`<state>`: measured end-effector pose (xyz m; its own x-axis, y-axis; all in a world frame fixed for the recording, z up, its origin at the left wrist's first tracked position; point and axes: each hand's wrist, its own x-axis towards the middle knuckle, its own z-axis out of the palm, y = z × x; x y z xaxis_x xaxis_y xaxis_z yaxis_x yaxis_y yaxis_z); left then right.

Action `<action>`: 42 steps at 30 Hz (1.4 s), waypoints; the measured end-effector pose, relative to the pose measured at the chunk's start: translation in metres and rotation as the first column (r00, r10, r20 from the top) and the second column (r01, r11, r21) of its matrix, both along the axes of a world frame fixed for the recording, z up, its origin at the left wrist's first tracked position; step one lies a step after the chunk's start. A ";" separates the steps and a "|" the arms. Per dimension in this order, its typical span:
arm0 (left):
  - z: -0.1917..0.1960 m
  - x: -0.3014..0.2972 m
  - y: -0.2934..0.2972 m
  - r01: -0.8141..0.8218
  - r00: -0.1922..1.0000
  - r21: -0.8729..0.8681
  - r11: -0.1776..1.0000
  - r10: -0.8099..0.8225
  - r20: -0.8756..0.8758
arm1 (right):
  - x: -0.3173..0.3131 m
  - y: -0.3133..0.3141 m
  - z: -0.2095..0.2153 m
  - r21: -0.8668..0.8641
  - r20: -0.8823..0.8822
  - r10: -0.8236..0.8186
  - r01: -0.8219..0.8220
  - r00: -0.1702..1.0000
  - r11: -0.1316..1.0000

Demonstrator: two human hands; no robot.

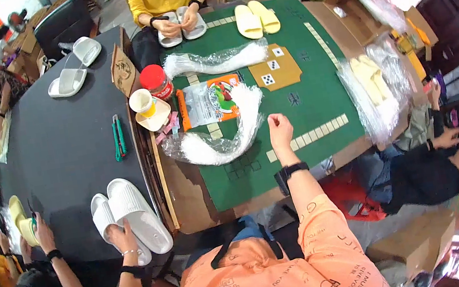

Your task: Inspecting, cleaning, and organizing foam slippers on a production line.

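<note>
A pair of white slide slippers lies at the near edge of the dark table. My left hand grips the left slipper of the pair, thumb on its upper side and fingers partly hidden. Over the green table mat, my right hand is closed in a pinch; anything between its fingertips is too small to tell. Beside it curves a bundle of thin white plastic strands in clear film. A second bundle of strands lies farther back.
An orange-and-clear printed bag, a red-lidded jar and a paper cup stand mid-table. A green cutter lies on the dark table. Yellow slippers lie far back; co-workers sit around, one handling white slippers.
</note>
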<state>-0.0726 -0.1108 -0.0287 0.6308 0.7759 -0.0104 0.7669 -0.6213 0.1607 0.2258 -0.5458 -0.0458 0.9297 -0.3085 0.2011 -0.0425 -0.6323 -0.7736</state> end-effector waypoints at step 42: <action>-0.051 0.195 -0.254 0.908 0.409 -0.135 0.396 -0.909 0.080 | 0.152 -0.128 0.284 0.189 0.714 -0.159 0.031 0.682 0.982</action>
<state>0.1227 -0.3651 -0.0795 0.9614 -0.2673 -0.0649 -0.2361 -0.9230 0.3038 0.3777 -0.6736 0.2383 0.4782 -0.4718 0.7408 0.5166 -0.5310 -0.6717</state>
